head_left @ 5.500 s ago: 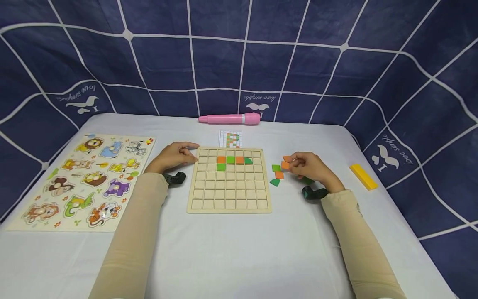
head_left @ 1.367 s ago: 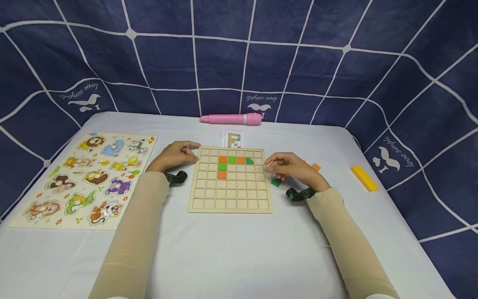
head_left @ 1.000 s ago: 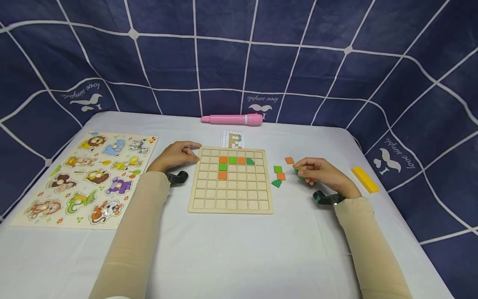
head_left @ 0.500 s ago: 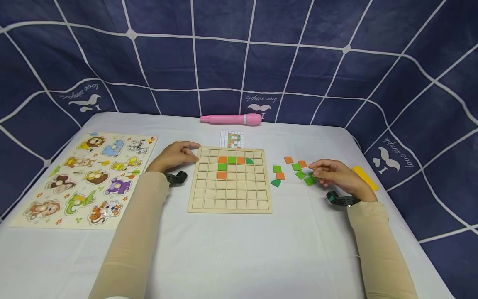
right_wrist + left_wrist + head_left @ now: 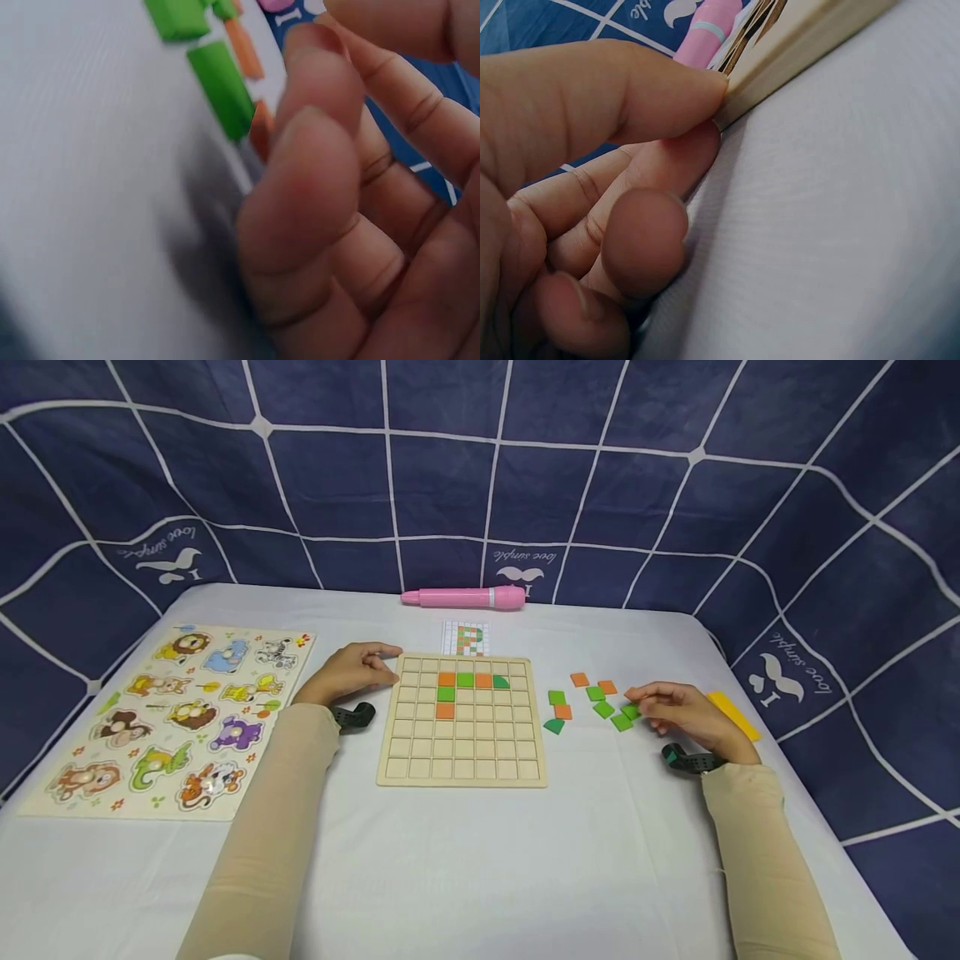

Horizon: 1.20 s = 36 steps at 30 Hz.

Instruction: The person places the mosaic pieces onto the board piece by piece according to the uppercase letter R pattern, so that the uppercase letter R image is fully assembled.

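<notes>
My left hand (image 5: 348, 674) holds the upper left corner of a wooden grid board (image 5: 475, 749); in the left wrist view thumb and fingertip meet at the edge of this board (image 5: 769, 86). On the board, orange and green square tiles and a dark green quarter-round tile form a row, with a green tile (image 5: 446, 694) and an orange tile (image 5: 446, 711) going down from its left end. Right of the board, my right hand (image 5: 686, 718) hovers with loosely bent fingers beside a green tile (image 5: 631, 712). Nothing shows between its fingertips.
Loose green tiles (image 5: 603, 710), orange tiles (image 5: 579, 680) and a green quarter-round tile (image 5: 554, 726) lie right of the board. Behind it are a pattern card (image 5: 468, 639) and a pink microphone-shaped pen (image 5: 461, 599). An animal puzzle (image 5: 172, 718) lies left; a yellow bar (image 5: 737, 718) lies far right.
An orange tile has joined the board below the green one. My right hand has gone back to the loose tiles and moved right, leaving green ones spread apart. My left hand stays at the corner.
</notes>
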Available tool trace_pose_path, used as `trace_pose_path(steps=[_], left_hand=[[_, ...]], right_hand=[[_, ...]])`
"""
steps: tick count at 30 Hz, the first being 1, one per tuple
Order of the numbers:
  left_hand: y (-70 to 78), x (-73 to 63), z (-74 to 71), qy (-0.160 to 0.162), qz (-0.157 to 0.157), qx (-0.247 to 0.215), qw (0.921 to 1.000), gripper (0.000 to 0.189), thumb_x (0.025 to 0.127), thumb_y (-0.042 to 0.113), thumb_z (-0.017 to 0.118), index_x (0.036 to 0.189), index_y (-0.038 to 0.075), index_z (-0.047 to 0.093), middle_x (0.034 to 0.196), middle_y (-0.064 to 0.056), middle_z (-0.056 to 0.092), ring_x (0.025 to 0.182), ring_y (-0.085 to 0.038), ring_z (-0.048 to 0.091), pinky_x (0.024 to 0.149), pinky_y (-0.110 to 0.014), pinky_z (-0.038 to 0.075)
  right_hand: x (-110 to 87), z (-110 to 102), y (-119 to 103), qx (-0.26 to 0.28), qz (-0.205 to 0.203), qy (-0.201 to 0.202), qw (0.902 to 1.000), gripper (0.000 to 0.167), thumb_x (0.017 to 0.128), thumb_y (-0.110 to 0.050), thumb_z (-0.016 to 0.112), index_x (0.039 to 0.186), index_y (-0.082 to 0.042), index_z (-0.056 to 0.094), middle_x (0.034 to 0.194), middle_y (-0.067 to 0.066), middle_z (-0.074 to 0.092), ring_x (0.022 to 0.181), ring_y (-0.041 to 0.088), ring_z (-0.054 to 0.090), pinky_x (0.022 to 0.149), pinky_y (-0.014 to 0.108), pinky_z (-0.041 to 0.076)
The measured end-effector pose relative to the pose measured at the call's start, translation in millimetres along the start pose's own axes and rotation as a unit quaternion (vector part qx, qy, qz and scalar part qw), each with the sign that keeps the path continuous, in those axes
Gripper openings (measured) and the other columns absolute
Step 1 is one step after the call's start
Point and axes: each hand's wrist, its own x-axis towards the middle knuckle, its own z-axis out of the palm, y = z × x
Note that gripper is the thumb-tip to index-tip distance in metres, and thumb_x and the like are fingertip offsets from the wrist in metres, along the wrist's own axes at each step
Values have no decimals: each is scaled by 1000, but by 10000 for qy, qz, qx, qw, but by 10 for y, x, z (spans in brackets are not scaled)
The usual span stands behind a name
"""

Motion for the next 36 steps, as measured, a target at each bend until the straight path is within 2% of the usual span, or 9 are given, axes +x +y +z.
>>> trace_pose_path(steps=[7, 13, 20, 26, 36], left_hand=[[-1, -16, -31, -6, -37, 121, 9999, 66, 93, 19, 81, 154, 5, 59, 88, 1, 69, 82, -20, 55, 93, -39, 39], [-17, -29, -43, -34, -72, 70, 9999, 66, 95, 18, 80, 155, 4, 58, 90, 0, 69, 82, -20, 54, 89, -37, 40], [-18, -25, -33, 12, -80, 57, 10000, 64, 95, 17, 81, 153, 5, 60, 90, 0, 68, 81, -19, 54, 82, -33, 42], [-23, -7, -25, 17, -72, 43, 10000, 63, 95, 16, 80, 153, 4, 59, 89, 0, 67, 80, -19, 53, 81, -33, 43], [14, -3, -6, -28, -98, 11, 9999, 63, 95, 15, 80, 154, 4, 59, 91, -1, 68, 83, -21, 53, 84, -35, 42]], right_hand=[[24, -33, 90, -330, 20, 353, 9988, 33, 105, -1, 66, 133, 16, 61, 111, -14, 75, 70, 12, 53, 62, 21, 50], [45, 7, 93, -609, 256, 377, 9971, 38, 103, -1, 67, 137, 15, 61, 96, -3, 65, 68, 12, 50, 61, 21, 48], [82, 42, 99, -854, -53, 197, 9961, 40, 98, 4, 68, 135, 18, 61, 84, -2, 55, 61, 10, 48, 56, 21, 43], [99, 37, 112, -1239, -14, 215, 9921, 41, 95, 5, 68, 134, 16, 63, 83, -1, 51, 60, 10, 46, 55, 23, 42], [48, 35, 88, -1241, 200, 264, 9917, 42, 96, 3, 72, 134, 19, 61, 87, 2, 54, 64, 10, 47, 58, 23, 44]])
